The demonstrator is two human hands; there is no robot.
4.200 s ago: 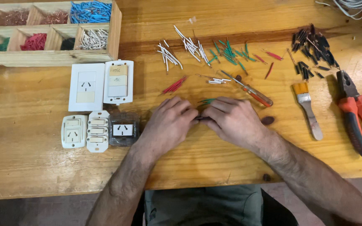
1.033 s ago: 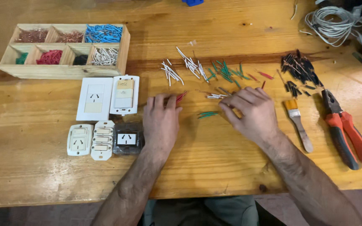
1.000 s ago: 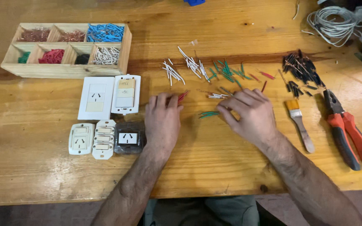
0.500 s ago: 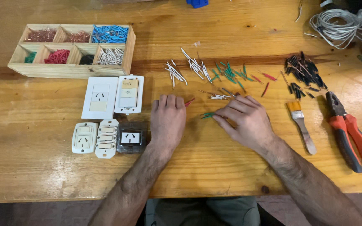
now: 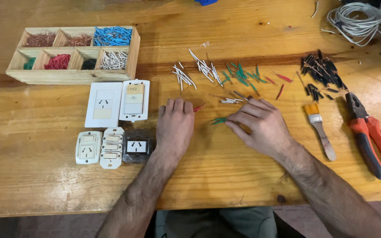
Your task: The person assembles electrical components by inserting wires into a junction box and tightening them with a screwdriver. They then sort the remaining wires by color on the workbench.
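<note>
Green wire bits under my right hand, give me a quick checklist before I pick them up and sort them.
1. Right hand at the green wire bits: ok, fingertips touch them.
2. Left hand free: ok, flat on the table, red wire bits at its fingertips.
3. Sorting box in reach with a green section: ok, green shows at its lower left.
4. Colours kept apart: not ok, green, white and red bits mingle above the hands.
5. Pliers and brush out of the way: ok, at the right.
</note>
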